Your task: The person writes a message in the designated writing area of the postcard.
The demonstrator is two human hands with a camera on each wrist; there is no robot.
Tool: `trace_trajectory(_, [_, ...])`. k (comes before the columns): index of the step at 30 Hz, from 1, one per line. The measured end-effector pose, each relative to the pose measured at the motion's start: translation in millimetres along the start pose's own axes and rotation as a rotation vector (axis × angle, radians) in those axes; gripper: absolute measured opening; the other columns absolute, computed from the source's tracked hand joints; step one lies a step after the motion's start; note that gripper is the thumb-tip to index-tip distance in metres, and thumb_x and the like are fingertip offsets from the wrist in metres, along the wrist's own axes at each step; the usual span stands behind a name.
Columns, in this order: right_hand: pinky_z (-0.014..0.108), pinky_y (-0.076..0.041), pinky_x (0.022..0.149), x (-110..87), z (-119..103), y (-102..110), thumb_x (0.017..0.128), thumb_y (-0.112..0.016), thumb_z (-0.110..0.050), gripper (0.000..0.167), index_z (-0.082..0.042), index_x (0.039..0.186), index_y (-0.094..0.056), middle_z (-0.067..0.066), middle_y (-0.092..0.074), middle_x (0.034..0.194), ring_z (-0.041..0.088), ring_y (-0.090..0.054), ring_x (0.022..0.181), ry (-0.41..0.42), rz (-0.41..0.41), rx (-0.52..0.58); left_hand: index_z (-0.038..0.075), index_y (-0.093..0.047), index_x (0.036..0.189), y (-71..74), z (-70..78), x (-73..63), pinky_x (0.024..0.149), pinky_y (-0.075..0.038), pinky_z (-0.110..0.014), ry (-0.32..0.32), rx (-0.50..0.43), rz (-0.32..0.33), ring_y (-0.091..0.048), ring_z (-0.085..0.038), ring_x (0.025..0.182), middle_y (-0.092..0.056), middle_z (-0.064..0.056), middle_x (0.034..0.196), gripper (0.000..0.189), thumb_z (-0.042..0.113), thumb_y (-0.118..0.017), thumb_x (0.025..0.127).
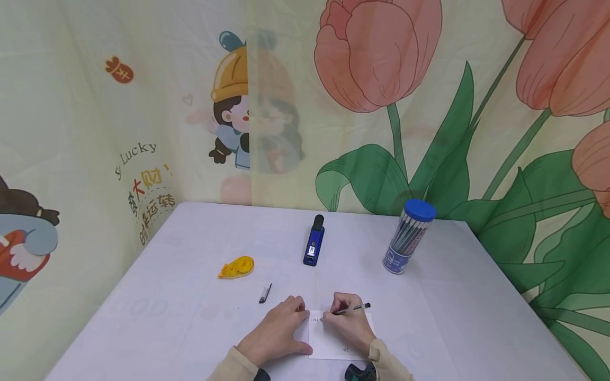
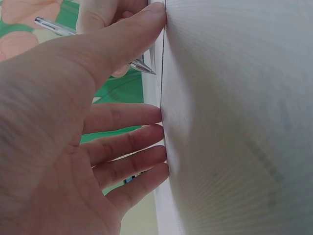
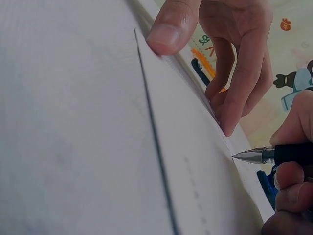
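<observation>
A small white sheet of paper (image 1: 329,341) lies on the white table, with a short row of handwriting near its top left. My right hand (image 1: 352,327) grips a pen (image 1: 356,308) with a dark grip. In the right wrist view the tip of the pen (image 3: 254,155) meets the paper's surface. My left hand (image 1: 281,330) rests at the paper's left edge. Its thumb presses the lower corner, and the fingertips touch down near the upper corner, fingers fairly straight in the left wrist view. Left of that hand lies a small clear-and-black pen cap (image 1: 265,293).
A yellow teardrop-shaped correction tape (image 1: 236,268) lies farther left. Behind the paper is a blue stapler (image 1: 313,243) with a black end. A clear pen jar with a blue lid (image 1: 420,210) stands at the back right. Printed curtains hang behind the table.
</observation>
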State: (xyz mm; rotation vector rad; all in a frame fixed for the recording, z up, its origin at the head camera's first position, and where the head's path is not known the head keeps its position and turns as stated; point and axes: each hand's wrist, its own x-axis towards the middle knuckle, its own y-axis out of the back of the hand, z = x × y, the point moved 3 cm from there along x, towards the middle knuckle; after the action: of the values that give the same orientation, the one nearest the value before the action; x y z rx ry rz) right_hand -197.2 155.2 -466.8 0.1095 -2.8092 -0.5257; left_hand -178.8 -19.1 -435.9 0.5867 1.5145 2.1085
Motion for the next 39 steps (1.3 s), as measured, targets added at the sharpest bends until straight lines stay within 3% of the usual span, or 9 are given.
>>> trace_trajectory(14, [0.016,-0.039,0.056,0.1,2,0,0.065,-0.064,0.014,0.024,-0.004,0.060,-0.049,-0.004,-0.054,0.060,0.002,-0.047,0.055,-0.018,-0.001,0.003,0.006,-0.071,0.111,-0.9,-0.4,0.2,0.076,-0.047,-0.022,0.002,-0.002,-0.006,-0.044,-0.008,0.084,-0.054,0.003,0.098,0.065,0.051,-0.083,0.065])
trace_trajectory(19, [0.016,-0.038,0.055,-2.5,-12,2,0.066,-0.064,0.014,0.021,0.000,0.061,-0.049,-0.002,-0.054,0.062,0.000,-0.045,0.056,0.016,-0.021,0.004,0.006,-0.071,0.110,-0.5,0.1,0.0,0.077,-0.047,-0.022,0.003,-0.004,-0.005,-0.044,-0.008,0.085,-0.054,0.003,0.098,0.065,0.051,-0.083,0.065])
trace_trajectory(24, [0.016,-0.038,0.055,0.0,3,0,0.066,-0.066,0.013,0.023,-0.003,0.061,-0.049,-0.005,-0.053,0.061,0.001,-0.046,0.056,-0.005,-0.023,0.018,0.006,-0.072,0.110,-1.2,-0.5,0.5,0.076,-0.046,-0.022,0.013,-0.008,-0.011,-0.044,-0.008,0.084,-0.054,0.004,0.098,0.065,0.051,-0.083,0.065])
trace_trajectory(39, [0.016,-0.038,0.055,0.0,1,0,0.065,-0.066,0.013,0.023,-0.004,0.060,-0.050,-0.005,-0.053,0.060,0.002,-0.046,0.056,-0.008,-0.022,0.021,0.007,-0.072,0.110,-1.9,-0.6,1.3,0.077,-0.047,-0.022,0.018,-0.004,-0.007,-0.044,-0.008,0.085,-0.055,0.003,0.099,0.065,0.051,-0.083,0.065])
